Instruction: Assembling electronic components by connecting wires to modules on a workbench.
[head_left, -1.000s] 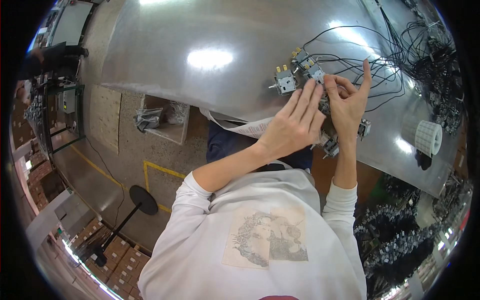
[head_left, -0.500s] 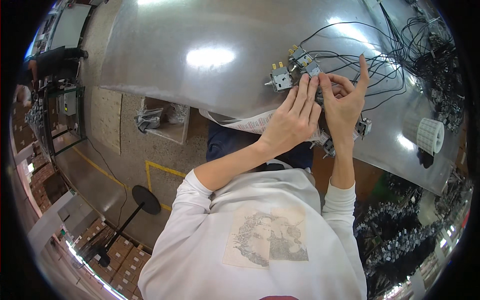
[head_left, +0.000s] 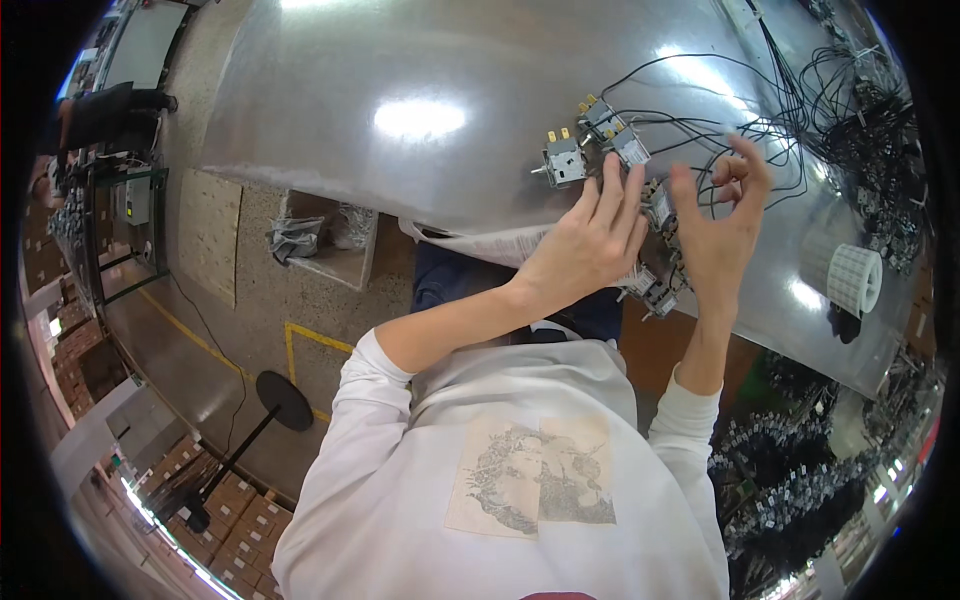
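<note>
Right now, from where I stand, the person leans over a shiny metal table (head_left: 320,120) with both bare hands above a small group of grey switch units (head_left: 632,147). These sit near the table's close edge, just ahead of the fingers, and some carry brass-coloured tabs. The left hand (head_left: 590,245) lies palm down, its fingers fairly straight and a little spread, the tips at the near side of one unit; their undersides are hidden, so I can't tell whether they grip it or merely touch. The right hand (head_left: 722,235) is open, thumb well apart from the bent fingers, and I see nothing held between them. It hovers beside the group, with more units showing between the two hands and below.

At the left end of the group, another unit (head_left: 565,167) lies with its tabs pointing away from the person. Thin black cables (head_left: 775,50) run off to the right toward a dark tangle (head_left: 885,185) on the table. Near the right edge stands a roll of white labels (head_left: 855,278), while a printed strip (head_left: 480,243) hangs across the person's lap. On the floor to the left sits an open box (head_left: 370,248) with plastic bags (head_left: 297,238) inside.
</note>
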